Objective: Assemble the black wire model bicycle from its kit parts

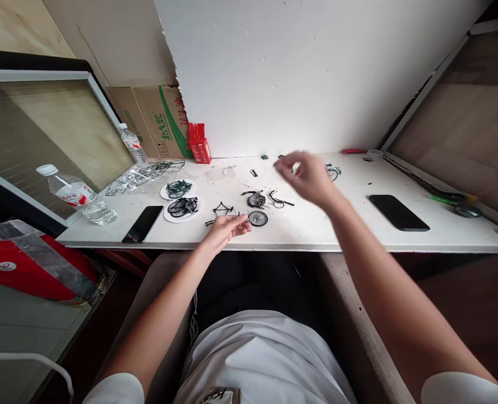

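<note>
My left hand (230, 230) is near the table's front edge, thumb and fingers pinched at the rim of a small black spoked model bicycle wheel (258, 218). Just behind it lie a second wheel with black parts (256, 200) and a curved black part with a thin loop (279, 199). A small black bicycle frame (222, 209) is beyond my left fingers. My right hand (305, 177) is raised over the table further back, thumb and fingertips together and blurred; what they hold, if anything, cannot be made out. Behind it a green model bicycle part (333, 171) is partly covered.
Two white paper plates hold green bicycle parts (178, 189) and black ones (182, 207). Phones lie at left (143, 224) and right (399, 212). Water bottles (78, 195), part sprues (148, 175), a clear plastic tray (221, 173) and a red box (199, 143) stand around.
</note>
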Tool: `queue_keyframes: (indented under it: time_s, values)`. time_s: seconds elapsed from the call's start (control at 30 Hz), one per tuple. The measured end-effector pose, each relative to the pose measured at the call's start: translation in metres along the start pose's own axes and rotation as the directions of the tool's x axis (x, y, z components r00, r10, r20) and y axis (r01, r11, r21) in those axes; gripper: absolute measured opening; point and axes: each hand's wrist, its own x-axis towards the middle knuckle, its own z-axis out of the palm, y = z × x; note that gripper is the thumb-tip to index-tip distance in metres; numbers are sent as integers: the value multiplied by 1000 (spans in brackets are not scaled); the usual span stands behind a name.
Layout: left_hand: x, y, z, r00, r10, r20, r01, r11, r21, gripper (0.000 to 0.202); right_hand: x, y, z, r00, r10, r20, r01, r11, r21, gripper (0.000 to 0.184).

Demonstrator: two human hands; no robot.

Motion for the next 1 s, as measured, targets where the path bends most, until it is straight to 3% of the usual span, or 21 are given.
queue_keyframes:
  time_s: [0.2,0.4,0.7,1.0]
  values:
    - [0,0,0,1000,-7,22,6,1000,13,41,-19,51,47,966,139,219,-72,955,-286,17]
    - [-2,1,1,1000,-14,15,13,1000,24,42,-25,69,54,901,226,370,-89,931,-354,18]
    - [-4,4,4,1000,-18,10,17,999,33,43,-29,68,63,923,160,351,-26,933,-359,18]
    - [-5,5,7,1000,-19,-20,20,998,62,44,-29,60,68,912,213,350,-71,923,-378,15]
